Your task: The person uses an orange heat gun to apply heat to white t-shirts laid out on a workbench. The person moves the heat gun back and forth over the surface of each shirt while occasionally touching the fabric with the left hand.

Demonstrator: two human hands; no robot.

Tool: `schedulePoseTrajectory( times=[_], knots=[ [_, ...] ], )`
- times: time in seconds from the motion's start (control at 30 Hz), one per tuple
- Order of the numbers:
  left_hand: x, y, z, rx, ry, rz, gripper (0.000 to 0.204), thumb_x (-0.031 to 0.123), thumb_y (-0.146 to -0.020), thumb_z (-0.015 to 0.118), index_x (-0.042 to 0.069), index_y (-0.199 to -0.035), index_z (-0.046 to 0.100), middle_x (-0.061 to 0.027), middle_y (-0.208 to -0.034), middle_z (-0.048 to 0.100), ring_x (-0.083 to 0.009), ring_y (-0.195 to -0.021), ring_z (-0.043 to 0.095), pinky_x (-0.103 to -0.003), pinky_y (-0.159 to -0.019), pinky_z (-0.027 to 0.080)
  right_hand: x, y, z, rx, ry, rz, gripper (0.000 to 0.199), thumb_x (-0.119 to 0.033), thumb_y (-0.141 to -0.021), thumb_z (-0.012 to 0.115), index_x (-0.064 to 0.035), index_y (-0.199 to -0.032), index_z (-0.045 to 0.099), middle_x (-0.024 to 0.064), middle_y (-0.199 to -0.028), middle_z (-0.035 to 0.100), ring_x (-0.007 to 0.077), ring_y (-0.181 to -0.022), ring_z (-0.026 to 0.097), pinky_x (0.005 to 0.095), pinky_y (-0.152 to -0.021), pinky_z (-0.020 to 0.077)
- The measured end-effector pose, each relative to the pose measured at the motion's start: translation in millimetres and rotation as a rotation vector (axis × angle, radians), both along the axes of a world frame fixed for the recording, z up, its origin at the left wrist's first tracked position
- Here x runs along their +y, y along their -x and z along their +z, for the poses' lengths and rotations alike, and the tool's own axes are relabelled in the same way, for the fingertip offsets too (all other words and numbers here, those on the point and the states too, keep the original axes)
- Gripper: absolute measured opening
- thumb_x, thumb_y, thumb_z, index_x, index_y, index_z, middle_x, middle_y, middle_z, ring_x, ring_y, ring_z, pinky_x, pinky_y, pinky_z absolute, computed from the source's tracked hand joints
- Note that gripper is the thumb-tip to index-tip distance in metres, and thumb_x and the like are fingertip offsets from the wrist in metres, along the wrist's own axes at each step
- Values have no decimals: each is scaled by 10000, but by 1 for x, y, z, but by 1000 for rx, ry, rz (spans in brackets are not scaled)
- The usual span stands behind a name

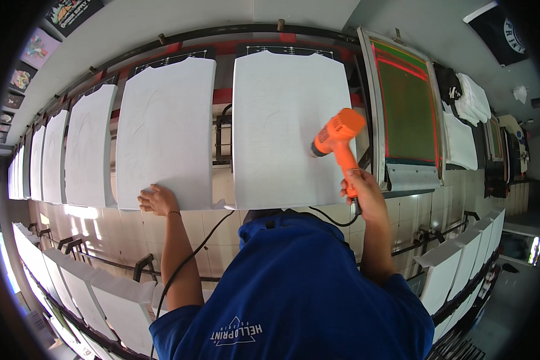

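My right hand (365,193) is wrapped round the handle of an orange heat gun (337,137). Its dark nozzle points left, just over the right side of a white shirt (282,120) stretched on a flat board in front of me. A black cord (192,255) trails from the handle and shows again along my left arm. My left hand (158,200) rests with fingers spread on the lower edge of another white shirt (167,129), on the board to the left.
More boards with white shirts (90,144) line up toward the far left. A framed printing screen (403,102) with a green mesh stands at the right, beside folded white cloth (460,141). Behind me runs another row of covered boards (81,279). A dark metal rail (234,30) spans the back.
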State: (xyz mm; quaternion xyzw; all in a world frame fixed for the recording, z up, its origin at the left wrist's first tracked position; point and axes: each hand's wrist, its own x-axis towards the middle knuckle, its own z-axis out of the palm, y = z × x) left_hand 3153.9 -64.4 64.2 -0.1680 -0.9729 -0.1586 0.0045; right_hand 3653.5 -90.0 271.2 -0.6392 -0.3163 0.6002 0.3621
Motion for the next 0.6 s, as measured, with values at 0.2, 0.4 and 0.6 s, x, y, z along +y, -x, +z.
schedulePoseTrajectory(
  times=[0.2, 0.4, 0.6],
  knots=[
    [1, -4, 8, -58, -6, 9, 600, 442, -985, 341, 62, -1449, 307, -151, -1544, 204, -384, -1424, 138, -526, -1088, 320, 25, 56, -5, 115, 14, 237, 367, -370, -929, 596, -9, -972, 548, 36, -751, 585, 111, -619, 579, 231, -464, 414],
    [0, -2, 7, -71, -33, 7, 605, 446, -986, 333, 64, -1455, 301, -146, -1551, 195, -378, -1434, 121, -535, -1098, 304, 44, 92, 2, 111, 2, 382, 351, -349, -938, 569, -1, -973, 550, 36, -735, 584, 109, -626, 572, 239, -482, 416],
    [-2, 0, 3, -53, -40, 1, 606, 441, -985, 342, 60, -1455, 301, -151, -1548, 197, -389, -1430, 127, -545, -1080, 317, 40, 94, 9, 57, 50, 532, 342, -324, -951, 547, 13, -1005, 552, 40, -729, 580, 106, -616, 566, 240, -481, 414]
  ],
)
